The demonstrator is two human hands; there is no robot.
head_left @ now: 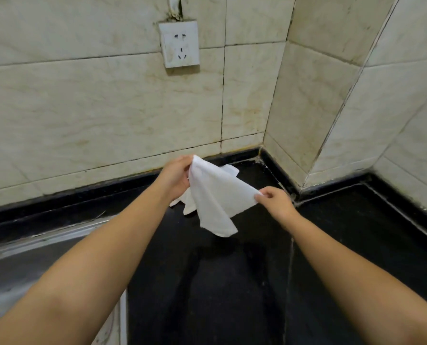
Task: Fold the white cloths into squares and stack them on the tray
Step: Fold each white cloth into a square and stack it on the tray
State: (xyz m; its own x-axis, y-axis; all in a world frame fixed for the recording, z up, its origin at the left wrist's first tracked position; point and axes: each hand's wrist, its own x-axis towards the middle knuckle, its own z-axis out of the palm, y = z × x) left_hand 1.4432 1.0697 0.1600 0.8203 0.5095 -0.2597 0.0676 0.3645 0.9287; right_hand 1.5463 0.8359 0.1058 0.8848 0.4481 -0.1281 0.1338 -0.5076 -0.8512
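1. Head view: the person's left hand (175, 176) pinches the top corner of a white cloth (216, 199), fingers curled round it; most of the fingertips are hidden behind the fabric.
2. The right hand (275, 201) pinches another corner of that cloth between thumb and forefinger, the other fingers curled under, hard to make out.
3. The cloth hangs slack between the two hands above the black bench (232, 282), its lowest corner drooping free and clear of the surface.
4. Behind it more white cloth (228, 169) lies on the bench near the wall; the held cloth and the left hand cover most of it, so I cannot tell how many pieces there are.
5. A metal sink rim (58, 235) runs along the left, partly covered by the left forearm and cut off by the frame edge.
6. A wall socket (178, 43) sits on the stained tiled wall (83, 108) above.
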